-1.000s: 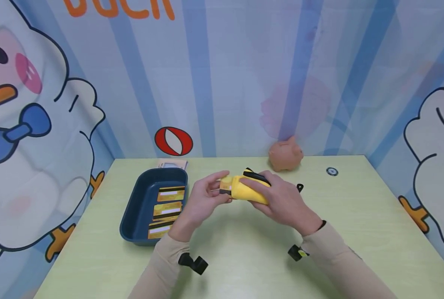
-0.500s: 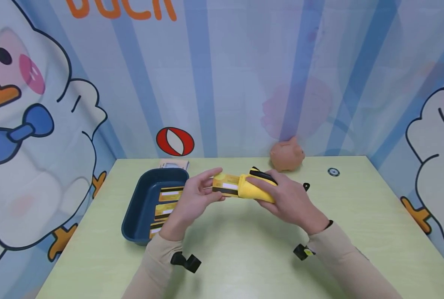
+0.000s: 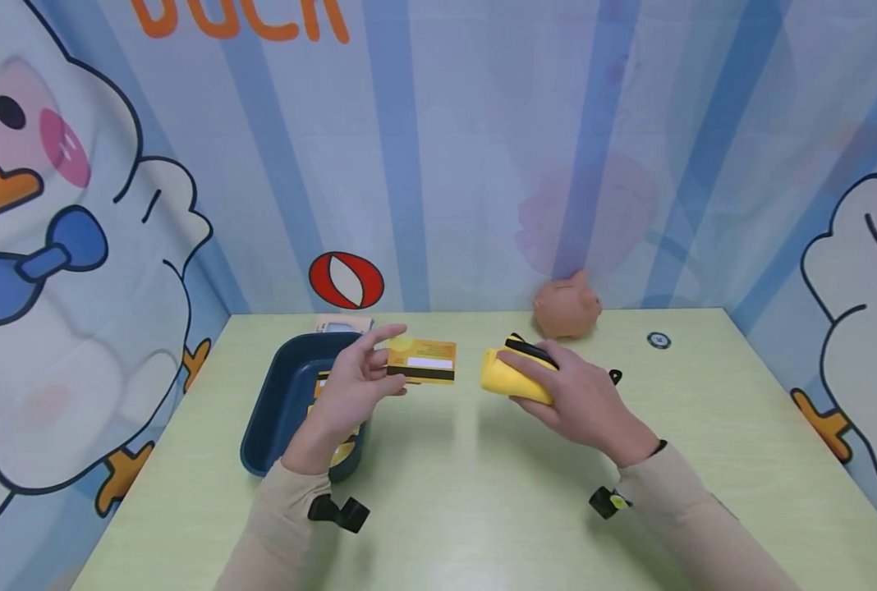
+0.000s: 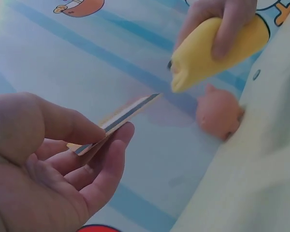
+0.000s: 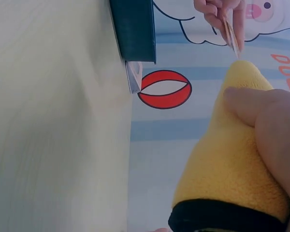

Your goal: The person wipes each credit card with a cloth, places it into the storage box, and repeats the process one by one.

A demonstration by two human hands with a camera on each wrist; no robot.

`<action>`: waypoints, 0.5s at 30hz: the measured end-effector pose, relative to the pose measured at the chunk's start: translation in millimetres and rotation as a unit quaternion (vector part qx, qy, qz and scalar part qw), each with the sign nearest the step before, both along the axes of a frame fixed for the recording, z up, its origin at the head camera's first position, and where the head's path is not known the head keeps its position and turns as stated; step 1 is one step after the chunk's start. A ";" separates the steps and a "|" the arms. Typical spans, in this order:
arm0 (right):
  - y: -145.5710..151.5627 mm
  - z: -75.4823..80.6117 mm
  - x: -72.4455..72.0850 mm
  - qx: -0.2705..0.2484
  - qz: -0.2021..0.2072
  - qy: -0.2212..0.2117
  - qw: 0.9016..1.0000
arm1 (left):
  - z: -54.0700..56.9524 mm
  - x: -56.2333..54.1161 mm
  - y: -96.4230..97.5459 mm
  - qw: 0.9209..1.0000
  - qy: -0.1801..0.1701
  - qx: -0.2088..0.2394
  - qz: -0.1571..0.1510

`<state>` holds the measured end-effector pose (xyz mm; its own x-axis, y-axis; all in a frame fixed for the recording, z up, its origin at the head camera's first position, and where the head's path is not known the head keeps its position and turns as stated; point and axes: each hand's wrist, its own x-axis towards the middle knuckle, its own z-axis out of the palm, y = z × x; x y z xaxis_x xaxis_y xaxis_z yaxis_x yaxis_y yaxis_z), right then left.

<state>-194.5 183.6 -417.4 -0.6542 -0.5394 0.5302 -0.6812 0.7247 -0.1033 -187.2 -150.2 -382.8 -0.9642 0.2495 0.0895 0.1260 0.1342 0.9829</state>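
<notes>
Between thumb and fingers, my left hand (image 3: 344, 396) pinches a gold bank card (image 3: 421, 361) with a black stripe and a white strip. Another card edge may lie beneath it; I cannot tell for sure. To its right, my right hand (image 3: 585, 404) grips a soft yellow plush pouch (image 3: 499, 376) with black trim, its end facing the card. A gap separates card and pouch. In the right wrist view, the thumb presses along the fuzzy pouch (image 5: 227, 159). A small black loop (image 3: 615, 377) shows beyond the right hand.
A dark blue tray (image 3: 256, 443) sits at left with gold cards (image 3: 344, 451) inside, partly hidden by my left hand. Behind it lies a flat printed paper item (image 3: 342, 322). At the back stand a pink piggy bank (image 3: 566, 308) and, farther right, a small round disc (image 3: 658, 340).
My left hand has moved left, drawing the card fully out of the pouch's end. My right hand has shifted slightly right, still gripping the pouch.
</notes>
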 end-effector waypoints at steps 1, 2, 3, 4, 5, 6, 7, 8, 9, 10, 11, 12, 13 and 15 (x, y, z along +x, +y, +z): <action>1.5 -0.4 0.2 0.000 -0.003 -0.003 1.000 | 0.6 -0.4 -5.0 1.000 0.001 -0.004 0.003; 2.9 -1.0 0.4 -0.001 -0.006 -0.006 1.000 | 1.2 -0.9 -9.9 1.000 0.003 -0.006 0.007; 4.5 -1.5 0.6 -0.003 -0.009 -0.008 1.000 | 1.5 -1.4 -14.7 1.000 0.003 -0.010 0.012; 6.0 -2.1 0.7 -0.004 -0.009 -0.009 1.000 | 1.3 -2.0 -19.8 1.000 0.003 -0.014 0.018; 7.6 -2.9 0.8 -0.005 -0.010 -0.010 1.000 | 0.8 -2.7 -24.9 1.000 0.004 -0.020 0.024; 9.1 -3.9 0.9 -0.006 -0.010 -0.009 1.000 | 0.6 -3.1 -30.1 0.999 0.003 -0.027 0.031; 10.8 -5.1 0.8 -0.008 -0.010 -0.008 1.000 | 0.6 -3.4 -35.3 0.999 0.004 -0.033 0.040; 12.4 -6.1 0.9 -0.008 -0.011 -0.008 1.000 | 0.3 -4.0 -40.5 0.998 0.003 -0.037 0.049; 13.8 -7.0 1.2 -0.008 -0.012 -0.008 1.000 | 0.2 -4.6 -45.9 0.997 0.001 -0.042 0.059; 15.3 -8.0 1.4 -0.008 -0.014 -0.010 1.000 | 0.3 -4.8 -51.6 0.997 -0.003 -0.045 0.069; 16.9 -9.0 1.6 -0.007 -0.016 -0.012 1.000 | 0.8 -5.0 -57.0 0.996 -0.006 -0.050 0.080; 18.5 -9.8 2.0 -0.006 -0.019 -0.013 1.000 | 1.4 -4.9 -62.4 0.994 -0.010 -0.056 0.092; 20.1 -10.7 2.2 -0.005 -0.022 -0.016 1.000 | 1.7 -5.0 -67.7 0.993 -0.011 -0.061 0.102; 22.8 -11.9 2.7 -0.002 -0.026 -0.022 0.999 | 1.8 -5.4 -77.9 0.990 -0.015 -0.073 0.121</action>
<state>-191.8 206.4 -429.3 -0.7037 -0.5020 0.5028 -0.6376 0.7585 -0.1351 -192.6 -228.1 -381.0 -0.9990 0.0193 0.0396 0.0435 0.2973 0.9538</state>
